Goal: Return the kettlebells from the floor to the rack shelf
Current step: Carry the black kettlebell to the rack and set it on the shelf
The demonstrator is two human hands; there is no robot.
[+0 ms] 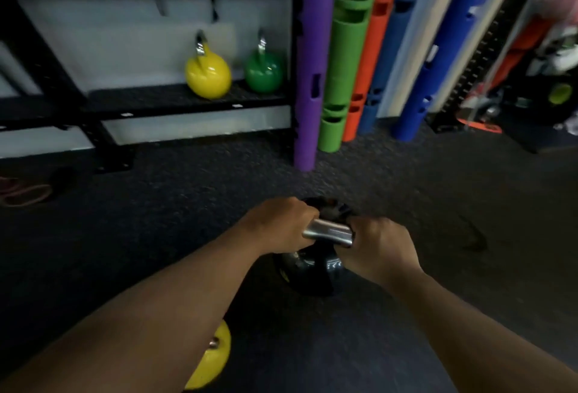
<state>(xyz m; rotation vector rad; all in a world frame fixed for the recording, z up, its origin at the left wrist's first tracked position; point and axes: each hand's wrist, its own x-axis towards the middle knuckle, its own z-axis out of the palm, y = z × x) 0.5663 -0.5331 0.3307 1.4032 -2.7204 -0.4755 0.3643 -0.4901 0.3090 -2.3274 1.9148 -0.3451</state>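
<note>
Rack shelf (150, 97): at 11 o'clock from the hands, well apart – black mesh, low on the frame. Bare stretch to the left of the kettlebells already on it.
Foam tubes (344, 57): leaning at 12 to 1 o'clock, just right of the rack upright; best kept clear of on the carry.
Shelved kettlebells: yellow kettlebell (208, 75) and green kettlebell (264, 72), upright, near each other at the shelf's right end.
Black kettlebell (308, 267): centre frame, body hanging straight below the grip. Whether it is on the floor or just off it – cannot tell.
Floor kettlebell (208, 358): yellow, at 7 o'clock, partly hidden under the left forearm; still to be returned.
Left hand (280, 225): fist wrapped round the left end of the chrome handle (328, 233).
Right hand (380, 244): fist wrapped round the right end; bare handle shows between.
Step, as judged: carry low and close, both fists tight, set down in the bare stretch, base first.
</note>
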